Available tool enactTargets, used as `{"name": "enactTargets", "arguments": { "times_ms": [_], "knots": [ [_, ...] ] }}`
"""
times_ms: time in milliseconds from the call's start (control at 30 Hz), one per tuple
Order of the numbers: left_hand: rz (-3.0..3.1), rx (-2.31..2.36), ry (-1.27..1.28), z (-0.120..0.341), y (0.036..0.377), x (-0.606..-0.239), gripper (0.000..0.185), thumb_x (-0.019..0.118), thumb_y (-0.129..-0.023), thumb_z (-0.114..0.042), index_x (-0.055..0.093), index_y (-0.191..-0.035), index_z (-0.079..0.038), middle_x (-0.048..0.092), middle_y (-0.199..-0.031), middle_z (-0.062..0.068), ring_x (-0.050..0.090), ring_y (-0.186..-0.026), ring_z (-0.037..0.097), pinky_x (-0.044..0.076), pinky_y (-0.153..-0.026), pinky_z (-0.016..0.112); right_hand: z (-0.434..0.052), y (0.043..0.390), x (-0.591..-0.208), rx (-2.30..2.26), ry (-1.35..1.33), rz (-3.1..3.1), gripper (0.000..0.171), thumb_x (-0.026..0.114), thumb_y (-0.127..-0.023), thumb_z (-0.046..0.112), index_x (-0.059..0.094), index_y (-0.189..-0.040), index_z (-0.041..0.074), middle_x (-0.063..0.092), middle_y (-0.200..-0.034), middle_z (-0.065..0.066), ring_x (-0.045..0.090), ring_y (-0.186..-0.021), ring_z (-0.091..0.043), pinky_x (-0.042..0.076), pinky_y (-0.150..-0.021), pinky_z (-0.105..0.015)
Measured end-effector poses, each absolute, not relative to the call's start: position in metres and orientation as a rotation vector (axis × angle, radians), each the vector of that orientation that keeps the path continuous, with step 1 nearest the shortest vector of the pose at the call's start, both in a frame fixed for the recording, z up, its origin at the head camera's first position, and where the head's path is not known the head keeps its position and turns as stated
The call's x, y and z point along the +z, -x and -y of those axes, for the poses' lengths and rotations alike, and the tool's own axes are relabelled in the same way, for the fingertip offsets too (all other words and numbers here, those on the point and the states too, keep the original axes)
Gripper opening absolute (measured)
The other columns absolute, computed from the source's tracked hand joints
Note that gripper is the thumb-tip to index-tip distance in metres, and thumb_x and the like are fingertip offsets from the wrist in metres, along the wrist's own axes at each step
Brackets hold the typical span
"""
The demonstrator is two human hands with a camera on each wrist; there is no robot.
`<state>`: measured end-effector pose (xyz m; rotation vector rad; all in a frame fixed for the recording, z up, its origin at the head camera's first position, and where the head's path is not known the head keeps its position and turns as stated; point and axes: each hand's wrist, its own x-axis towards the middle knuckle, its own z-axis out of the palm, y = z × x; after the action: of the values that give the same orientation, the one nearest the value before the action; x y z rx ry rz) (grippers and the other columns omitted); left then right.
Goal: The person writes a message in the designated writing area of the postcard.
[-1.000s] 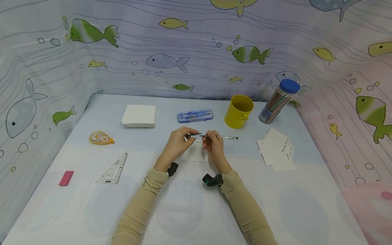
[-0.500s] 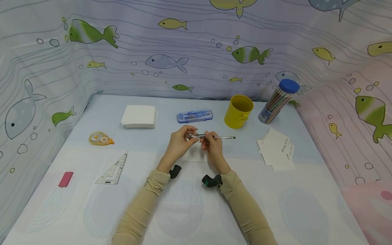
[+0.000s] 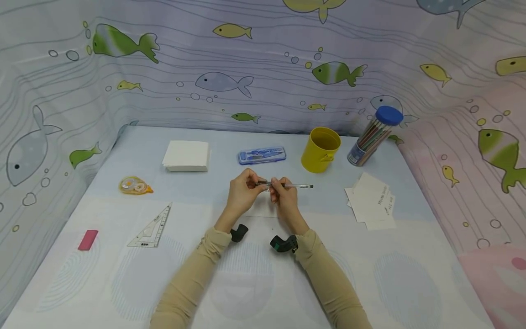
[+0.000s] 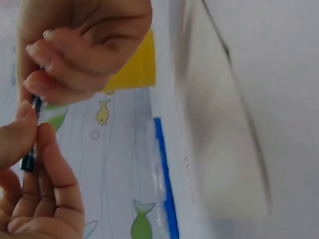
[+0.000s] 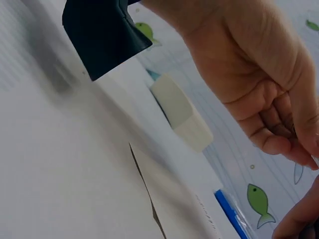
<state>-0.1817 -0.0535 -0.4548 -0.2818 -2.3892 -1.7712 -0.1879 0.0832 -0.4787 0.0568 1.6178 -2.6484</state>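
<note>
My left hand (image 3: 242, 192) pinches a small dark pen cap (image 4: 28, 162) between thumb and fingers. My right hand (image 3: 286, 197) grips a clear-barrelled pen (image 3: 301, 186), its rear end sticking out to the right. Pen and cap lie in one line, the cap over the pen's tip end. Both hands are close together above a white card (image 3: 261, 211) with small writing along its far edge. In the left wrist view the card (image 4: 224, 154) lies to the right of the hands. Only fingertips of my right hand (image 5: 301, 214) enter the right wrist view.
Behind the hands stand a white card stack (image 3: 186, 156), a blue geometry set case (image 3: 261, 156), a yellow bucket (image 3: 315, 155) and a pencil jar (image 3: 371, 139). Written cards (image 3: 367, 201) lie right. At left are correction tape (image 3: 134, 185), a set square (image 3: 153, 228) and a pink eraser (image 3: 88, 240).
One second ago the pen's tip and the cap were apart, facing each other. The hands have come together, and the cap now sits on the tip end. The pen has shifted slightly left.
</note>
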Motion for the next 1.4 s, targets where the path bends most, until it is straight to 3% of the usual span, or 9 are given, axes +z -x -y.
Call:
{"name": "enactTargets", "arguments": {
  "times_ms": [167, 267, 400, 533, 833, 1100, 1400],
  "knots": [
    [2.311, -1.806, 0.316, 0.0491, 0.1828, -0.4586, 0.036, 0.074, -0.082, -0.002, 0.040, -0.074, -0.003, 0.075, -0.093, 0.018, 0.072, -0.076, 0.029, 0.039, -0.051, 0.017, -0.0827, 0.1885, -0.4790, -2.669, 0.021, -1.544, 0.033, 0.048, -0.098, -0.001, 0.046, -0.069, 0.014, 0.056, -0.056, 0.007, 0.046, -0.044, 0.000, 0.038, -0.042, -0.011],
    [2.303, -1.849, 0.288, 0.0486, 0.1823, -0.4591, 0.034, 0.074, -0.081, 0.000, 0.041, -0.074, -0.002, 0.074, -0.094, 0.019, 0.072, -0.077, 0.028, 0.044, -0.054, 0.016, -0.0832, 0.1876, -0.4796, -2.659, 0.063, -1.485, 0.033, 0.045, -0.098, -0.004, 0.046, -0.070, 0.014, 0.057, -0.057, 0.007, 0.047, -0.045, 0.000, 0.039, -0.043, -0.010],
    [2.326, -1.873, 0.291, 0.0494, 0.1815, -0.4569, 0.021, 0.076, -0.080, -0.003, 0.059, -0.091, 0.003, 0.074, -0.096, 0.019, 0.073, -0.079, 0.026, 0.055, -0.062, 0.018, -0.0856, 0.1869, -0.4803, -2.648, 0.059, -1.475, 0.033, 0.044, -0.099, -0.003, 0.047, -0.071, 0.014, 0.058, -0.058, 0.007, 0.047, -0.045, 0.000, 0.038, -0.043, -0.011],
    [2.362, -1.820, 0.314, 0.0524, 0.1824, -0.4546, 0.034, 0.077, -0.080, -0.009, 0.069, -0.111, 0.000, 0.075, -0.098, 0.016, 0.073, -0.081, 0.025, 0.058, -0.066, 0.021, -0.0869, 0.1895, -0.4818, -2.634, 0.063, -1.500, 0.031, 0.045, -0.101, 0.003, 0.047, -0.072, 0.015, 0.057, -0.058, 0.007, 0.046, -0.045, 0.000, 0.038, -0.044, -0.012],
    [2.390, -1.717, 0.295, 0.0569, 0.1850, -0.4598, 0.024, 0.079, -0.079, -0.019, 0.077, -0.099, -0.006, 0.076, -0.095, 0.011, 0.073, -0.077, 0.022, 0.057, -0.065, 0.021, -0.0868, 0.1915, -0.4824, -2.636, 0.058, -1.501, 0.034, 0.045, -0.102, 0.006, 0.048, -0.069, 0.015, 0.056, -0.057, 0.006, 0.045, -0.043, -0.001, 0.037, -0.043, -0.013],
    [2.372, -1.799, 0.243, 0.0578, 0.1855, -0.4594, 0.020, 0.079, -0.080, -0.020, 0.077, -0.096, -0.007, 0.076, -0.090, 0.011, 0.071, -0.069, 0.018, 0.055, -0.059, 0.021, -0.0887, 0.1912, -0.4804, -2.623, 0.017, -1.499, 0.032, 0.048, -0.101, 0.008, 0.048, -0.069, 0.014, 0.056, -0.058, 0.006, 0.045, -0.044, -0.002, 0.037, -0.043, -0.012],
    [2.391, -1.884, 0.229, 0.0521, 0.1828, -0.4610, 0.024, 0.079, -0.080, -0.017, 0.077, -0.099, -0.004, 0.075, -0.096, 0.014, 0.072, -0.074, 0.015, 0.057, -0.063, 0.021, -0.0865, 0.1892, -0.4804, -2.610, 0.007, -1.495, 0.035, 0.045, -0.102, 0.006, 0.049, -0.068, 0.014, 0.056, -0.056, 0.006, 0.047, -0.043, -0.001, 0.037, -0.042, -0.012]
  ]
}}
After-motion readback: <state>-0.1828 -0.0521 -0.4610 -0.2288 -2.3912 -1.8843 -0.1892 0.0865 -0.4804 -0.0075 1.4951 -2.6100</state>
